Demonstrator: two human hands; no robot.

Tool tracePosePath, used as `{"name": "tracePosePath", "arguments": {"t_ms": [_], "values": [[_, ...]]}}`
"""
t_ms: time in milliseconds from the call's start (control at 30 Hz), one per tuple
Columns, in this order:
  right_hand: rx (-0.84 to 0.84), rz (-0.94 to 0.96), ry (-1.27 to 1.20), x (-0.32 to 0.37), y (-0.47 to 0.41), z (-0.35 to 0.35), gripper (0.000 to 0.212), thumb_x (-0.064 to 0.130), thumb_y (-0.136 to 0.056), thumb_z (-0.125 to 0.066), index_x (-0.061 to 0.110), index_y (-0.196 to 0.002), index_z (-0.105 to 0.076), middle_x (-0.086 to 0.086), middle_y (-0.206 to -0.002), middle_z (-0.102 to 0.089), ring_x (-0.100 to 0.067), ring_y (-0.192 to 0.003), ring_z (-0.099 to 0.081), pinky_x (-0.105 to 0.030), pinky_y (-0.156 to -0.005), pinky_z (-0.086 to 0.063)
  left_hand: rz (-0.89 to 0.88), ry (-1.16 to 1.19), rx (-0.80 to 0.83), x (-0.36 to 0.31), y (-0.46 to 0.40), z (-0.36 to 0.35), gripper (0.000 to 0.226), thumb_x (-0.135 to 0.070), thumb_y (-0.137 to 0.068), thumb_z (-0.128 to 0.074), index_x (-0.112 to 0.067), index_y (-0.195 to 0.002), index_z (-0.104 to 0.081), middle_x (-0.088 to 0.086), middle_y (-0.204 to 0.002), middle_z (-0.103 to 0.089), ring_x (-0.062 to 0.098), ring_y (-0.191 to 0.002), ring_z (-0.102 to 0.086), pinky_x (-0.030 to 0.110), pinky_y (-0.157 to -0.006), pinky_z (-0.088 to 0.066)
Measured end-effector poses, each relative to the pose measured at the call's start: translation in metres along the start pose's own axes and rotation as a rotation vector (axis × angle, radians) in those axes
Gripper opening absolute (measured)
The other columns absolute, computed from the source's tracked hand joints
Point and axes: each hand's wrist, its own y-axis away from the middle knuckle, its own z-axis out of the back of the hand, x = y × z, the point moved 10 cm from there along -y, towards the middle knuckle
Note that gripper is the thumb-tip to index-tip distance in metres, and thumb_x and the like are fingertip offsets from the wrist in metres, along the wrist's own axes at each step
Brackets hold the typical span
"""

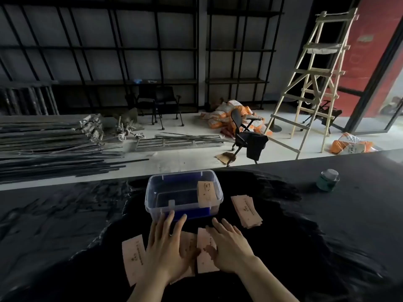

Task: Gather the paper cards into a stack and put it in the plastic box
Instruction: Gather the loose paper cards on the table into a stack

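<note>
Left hand: the left hand (168, 247) lay flat and open at lower centre of the frame, palm down, fingers spread and pointing up the frame; its fingertips reached the near wall of the box, and its palm pressed on cards beneath it.
Right hand: the right hand (231, 247) lay flat and open just right of the left one, palm down, fingers angled toward upper left, resting on a card and gripping nothing.
Cards under the hands: pale pink paper cards (206, 260) with small dark print, long and narrow, their long axes running roughly up and down the frame, overlapping between the two hands.
Left card: a single card (133, 258) of the same pink lay just left of the left hand, long axis near vertical, tilted slightly.
Right pile: a loose pile of cards (246, 211) lay right of the box, apart from the hands, fanned at its lower end, long axis running from upper left to lower right.
Surface: a black cloth (305, 247), wrinkled, covered the table.
Plastic box: the clear plastic box (152, 192), lidless, blue at its base, sat at centre frame just beyond the hands.
Card in box: one card (206, 194) stood leaning against the box's right inside wall, long axis nearly upright.
Jar: a small green jar (327, 180) stood far right.
</note>
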Motion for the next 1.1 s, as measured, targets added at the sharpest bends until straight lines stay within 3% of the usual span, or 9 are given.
{"name": "tracePosePath", "arguments": {"t_ms": [200,367,500,600,700,767,833,967,1100], "values": [[0.042,0.03,0.0,0.0,0.0,-0.024,0.056,0.029,-0.103,-0.047,0.025,-0.156,-0.03,-0.002,-0.169,-0.017,-0.028,-0.154,-0.008,-0.046,-0.124,-0.014,0.025,0.063,0.142,-0.011,0.014,-0.032,0.089,-0.081,-0.079,-0.048,-0.037,-0.155,-0.03,-0.005,-0.173,-0.001,0.022,-0.159,0.007,0.046,-0.13,0.0],[-0.039,0.052,0.027,0.001,0.004,-0.016,0.053,0.028,-0.094,-0.058,0.023,-0.145,-0.046,-0.005,-0.146,-0.041,-0.027,-0.14,-0.032,-0.037,-0.119,-0.025,0.029,0.024,0.098,-0.029,0.02,-0.042,0.1,-0.077,-0.076,-0.05,-0.03,-0.159,-0.019,-0.003,-0.172,-0.001,0.022,-0.159,0.005,0.045,-0.13,-0.003],[-0.106,0.038,-0.042,-0.006,0.01,-0.012,0.059,0.03,-0.093,-0.061,0.028,-0.148,-0.038,-0.004,-0.142,-0.041,-0.025,-0.136,-0.038,-0.035,-0.115,-0.03,0.076,0.115,0.066,-0.038,0.016,-0.041,0.085,-0.065,-0.077,-0.065,-0.037,-0.151,-0.032,-0.012,-0.167,-0.014,0.017,-0.158,-0.002,0.044,-0.129,-0.008],[-0.203,0.055,-0.094,-0.013,0.018,-0.005,0.079,0.029,-0.095,-0.061,0.026,-0.159,-0.016,-0.006,-0.163,-0.024,-0.028,-0.153,-0.014,-0.037,-0.122,-0.021,0.08,0.162,0.026,-0.042,0.013,-0.034,0.061,-0.06,-0.082,-0.064,-0.043,-0.135,-0.042,-0.017,-0.157,-0.032,0.013,-0.154,-0.01,0.04,-0.127,-0.013],[-0.258,0.186,-0.087,-0.01,0.028,0.001,0.073,0.033,-0.097,-0.051,0.027,-0.16,-0.016,-0.001,-0.169,-0.011,-0.024,-0.155,0.0,-0.039,-0.125,-0.011,0.026,0.182,0.021,-0.046,0.013,-0.028,0.046,-0.05,-0.088,-0.066,-0.048,-0.129,-0.044,-0.018,-0.153,-0.037,0.011,-0.149,-0.018,0.04,-0.122,-0.02],[-0.256,0.227,-0.102,-0.013,0.033,-0.003,0.068,0.042,-0.094,-0.037,0.028,-0.159,-0.024,0.002,-0.166,-0.026,-0.022,-0.154,-0.012,-0.042,-0.124,-0.022,-0.031,0.219,0.05,-0.049,0.016,-0.029,0.049,-0.037,-0.089,-0.068,-0.051,-0.13,-0.045,-0.022,-0.146,-0.04,0.007,-0.142,-0.026,0.034,-0.119,-0.023],[-0.266,0.21,-0.111,-0.021,0.035,-0.012,0.064,0.043,-0.096,-0.038,0.027,-0.157,-0.028,0.003,-0.161,-0.038,-0.021,-0.152,-0.023,-0.042,-0.117,-0.037,-0.064,0.29,-0.057,-0.046,0.023,-0.02,0.039,-0.04,-0.089,-0.065,-0.05,-0.124,-0.05,-0.028,-0.131,-0.052,0.0,-0.127,-0.043,0.031,-0.115,-0.033],[-0.327,0.209,-0.132,-0.027,0.034,-0.016,0.053,0.03,-0.099,-0.058,0.027,-0.149,-0.041,0.005,-0.149,-0.049,-0.02,-0.147,-0.034,-0.034,-0.102,-0.053,0.243,0.306,-0.366,0.01,0.041,0.006,0.019,-0.044,-0.094,-0.058,-0.033,-0.111,-0.057,-0.014,-0.109,-0.066,0.012,-0.106,-0.063,0.033,-0.092,-0.048],[-0.363,0.22,-0.106,-0.02,0.034,-0.012,0.051,0.027,-0.099,-0.06,0.026,-0.148,-0.043,0.004,-0.151,-0.049,-0.022,-0.148,-0.033,-0.033,-0.1,-0.055,0.484,0.06,-0.128,0.038,0.043,-0.01,0.058,-0.059,-0.083,-0.061,-0.032,-0.132,-0.046,-0.006,-0.131,-0.057,0.02,-0.126,-0.052,0.037,-0.104,-0.042]]}}
